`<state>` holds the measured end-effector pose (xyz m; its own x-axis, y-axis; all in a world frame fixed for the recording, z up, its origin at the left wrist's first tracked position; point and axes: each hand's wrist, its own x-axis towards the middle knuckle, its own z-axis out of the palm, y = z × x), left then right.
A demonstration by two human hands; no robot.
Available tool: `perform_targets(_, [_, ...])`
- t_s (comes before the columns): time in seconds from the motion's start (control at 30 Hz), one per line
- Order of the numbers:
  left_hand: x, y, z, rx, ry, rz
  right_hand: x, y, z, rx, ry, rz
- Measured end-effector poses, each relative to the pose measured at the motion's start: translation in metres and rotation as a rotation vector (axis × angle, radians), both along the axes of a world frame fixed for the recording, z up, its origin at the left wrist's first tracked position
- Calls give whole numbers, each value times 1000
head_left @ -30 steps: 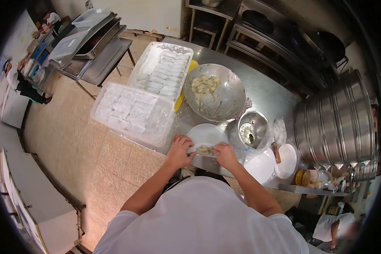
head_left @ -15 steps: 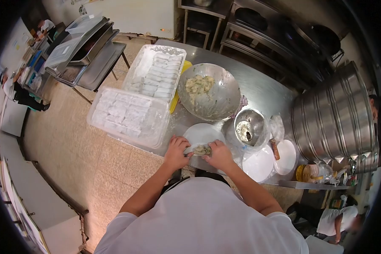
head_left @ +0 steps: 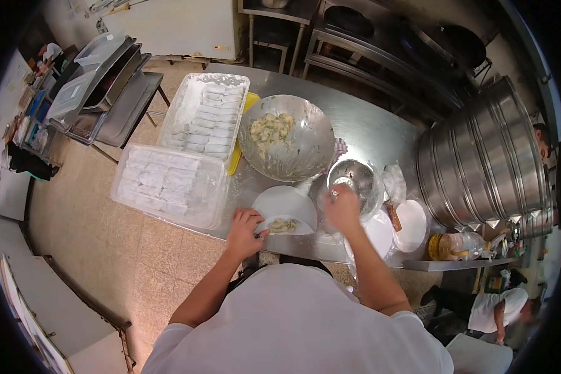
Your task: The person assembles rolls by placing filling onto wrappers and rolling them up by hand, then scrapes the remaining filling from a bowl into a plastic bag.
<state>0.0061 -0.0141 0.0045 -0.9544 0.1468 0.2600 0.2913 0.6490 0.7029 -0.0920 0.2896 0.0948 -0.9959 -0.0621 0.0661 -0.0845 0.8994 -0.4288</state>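
Observation:
A white round wrapper (head_left: 287,201) lies flat at the table's near edge. A pale filling with green bits (head_left: 283,225) rests along its near side, with a white edge partly around it. My left hand (head_left: 244,232) pinches the wrapper's left end between thumb and fingers. My right hand (head_left: 343,207) is over the near side of a small steel bowl (head_left: 369,181), its fingers closed; what they hold, if anything, is hidden. Behind the wrapper stands a large steel bowl (head_left: 315,134) with a lump of the same filling (head_left: 272,129).
Two plastic trays (head_left: 213,215) (head_left: 168,124) at left hold rows of white floured rolls. White round discs (head_left: 411,225) and a brown handle (head_left: 393,216) lie at right, beside tall stacked steel steamers (head_left: 480,156) and a bottle (head_left: 458,246). Other people are at both sides.
My right hand has let go of the wrapper's right end and moved right and up to the small bowl. My left hand stays at the wrapper's left end. The whole view has shifted slightly.

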Motion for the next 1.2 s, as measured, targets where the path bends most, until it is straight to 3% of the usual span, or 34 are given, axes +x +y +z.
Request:
perform_targets(0.07, [0,0,3,-12,-3,-2,-32,37,-6,224,-134,-202])
perform_targets(0.17, [-1,-1,6,-19,-6,-3,-46,69,-32,398,-350,-160])
perform_targets(0.37, [-1,0,4,-1,-1,-6,-45,65,-58,380,-381,-132])
perform_targets(0.57, [-1,0,5,2,-4,-5,-38,41,-34,398,-433,-88])
perform_targets(0.67, [-1,-2,3,-2,8,-12,-38,45,-39,381,-390,-83])
perform_targets(0.77, [1,-2,2,0,4,-4,-37,42,-14,157,-200,-110])
perform_targets(0.87, [1,-2,3,-2,0,1,-18,7,34,-235,-142,16])
perform_targets(0.93, [1,-1,3,-13,1,-4,-2,-20,36,-380,-256,191])
perform_targets(1.0, [0,-1,-1,-10,35,-3,20,-49,28,-400,-304,345])
perform_targets(1.1, [1,-2,-2,-17,56,6,35,-67,-25,-177,-227,518])
perform_targets(1.2, [1,-2,1,-8,66,-1,46,-66,-44,-116,-68,493])
